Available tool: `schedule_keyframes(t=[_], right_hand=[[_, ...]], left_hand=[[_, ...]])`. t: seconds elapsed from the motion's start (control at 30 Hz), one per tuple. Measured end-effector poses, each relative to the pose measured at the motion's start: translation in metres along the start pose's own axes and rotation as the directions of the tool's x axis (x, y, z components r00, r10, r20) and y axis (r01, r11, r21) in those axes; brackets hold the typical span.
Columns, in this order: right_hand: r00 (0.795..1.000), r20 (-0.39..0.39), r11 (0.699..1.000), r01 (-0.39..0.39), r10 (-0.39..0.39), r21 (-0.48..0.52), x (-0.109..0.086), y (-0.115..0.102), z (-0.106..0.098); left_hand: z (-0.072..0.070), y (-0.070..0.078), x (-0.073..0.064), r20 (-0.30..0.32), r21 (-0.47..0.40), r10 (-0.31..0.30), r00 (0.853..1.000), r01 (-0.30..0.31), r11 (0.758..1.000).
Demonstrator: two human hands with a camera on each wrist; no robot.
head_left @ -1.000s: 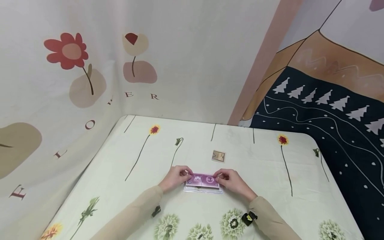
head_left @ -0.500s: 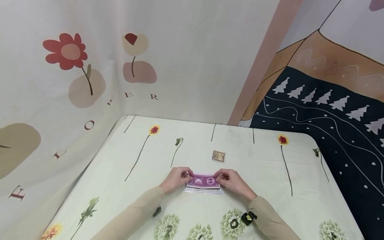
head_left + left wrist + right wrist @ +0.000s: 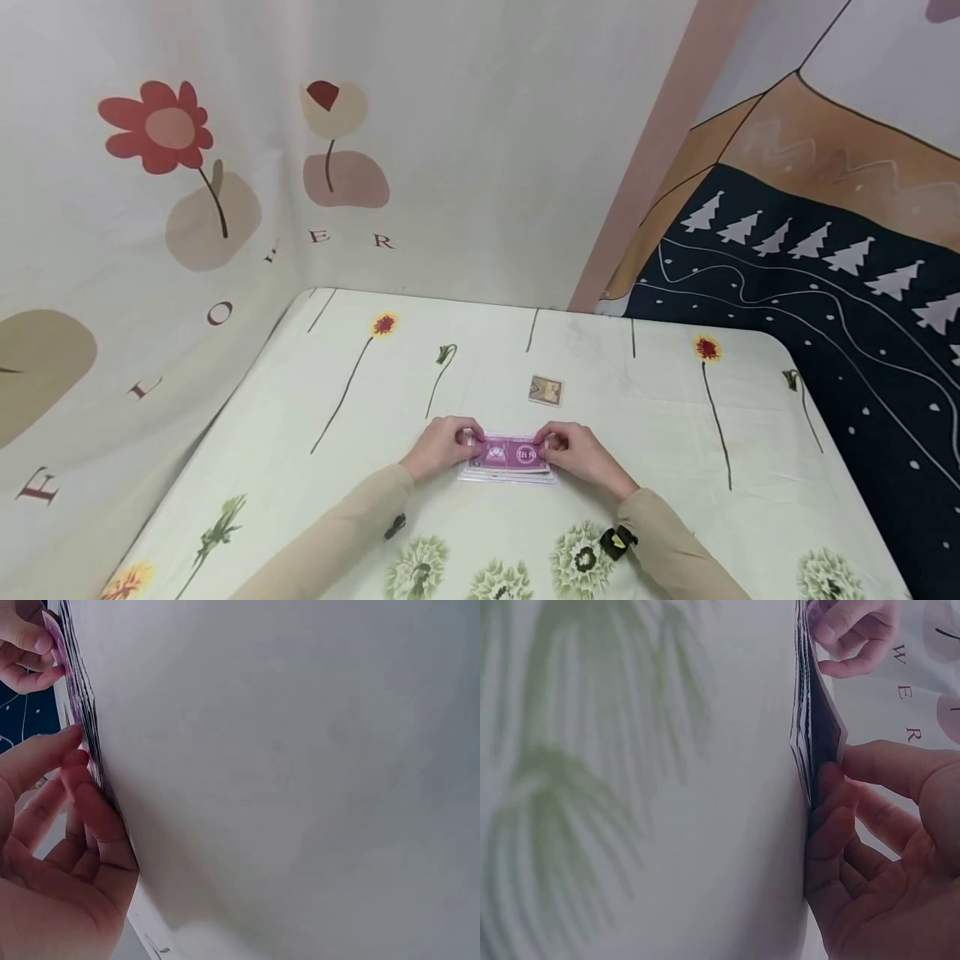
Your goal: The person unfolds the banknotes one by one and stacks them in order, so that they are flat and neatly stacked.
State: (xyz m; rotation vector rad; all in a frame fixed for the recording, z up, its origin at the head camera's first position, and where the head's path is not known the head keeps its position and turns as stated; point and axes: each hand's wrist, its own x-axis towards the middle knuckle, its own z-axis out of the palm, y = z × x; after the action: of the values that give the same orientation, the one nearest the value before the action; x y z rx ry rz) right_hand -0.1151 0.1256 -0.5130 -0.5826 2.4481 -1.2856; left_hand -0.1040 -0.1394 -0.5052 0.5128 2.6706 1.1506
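Note:
A purple printed banknote [image 3: 510,454] lies before me at the middle of the table. My left hand [image 3: 441,450] pinches its left end and my right hand [image 3: 587,457] pinches its right end, thumbs on top. Beneath it is a flat stack [image 3: 507,477] of thin layers with a clear edge; what they are I cannot tell. From the right wrist side, the stack's edge [image 3: 802,727] shows several layers, with a gap under the lifted top one. In the left wrist view, layers [image 3: 86,712] run between both hands, and my left fingertips touch their edge.
A small brown stamp-like piece [image 3: 546,390] lies beyond the hands. The table [image 3: 637,433] has a white flower-print cloth. Printed curtains [image 3: 480,167] stand behind and to the left; a dark tree-patterned cloth [image 3: 825,317] hangs at the right.
The banknote's face has tipped and settled slightly while both hands keep hold of its ends. The hands stay nearly in place; the head view has shifted a little.

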Motion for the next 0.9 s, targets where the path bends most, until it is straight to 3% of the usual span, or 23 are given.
schedule_keyframes(t=[0.17,0.67,0.9], right_hand=[[1.0,0.005,1.0,0.0,0.0,0.017,0.0006,-0.0005,0.0],[1.0,-0.001,1.0,-0.003,0.003,0.004,0.0012,0.0013,0.0025],[1.0,-0.009,0.999,0.003,-0.003,0.035,-0.0028,0.0009,0.0021]], left_hand=[[-0.0026,0.0025,0.0005,0.018,0.04,-0.013,1.0,0.012,0.999],[-0.0029,0.0034,0.0013,0.043,0.032,-0.034,0.999,0.032,0.999],[-0.0088,0.0021,0.0024,0.122,-0.065,-0.102,0.987,0.11,0.992]])
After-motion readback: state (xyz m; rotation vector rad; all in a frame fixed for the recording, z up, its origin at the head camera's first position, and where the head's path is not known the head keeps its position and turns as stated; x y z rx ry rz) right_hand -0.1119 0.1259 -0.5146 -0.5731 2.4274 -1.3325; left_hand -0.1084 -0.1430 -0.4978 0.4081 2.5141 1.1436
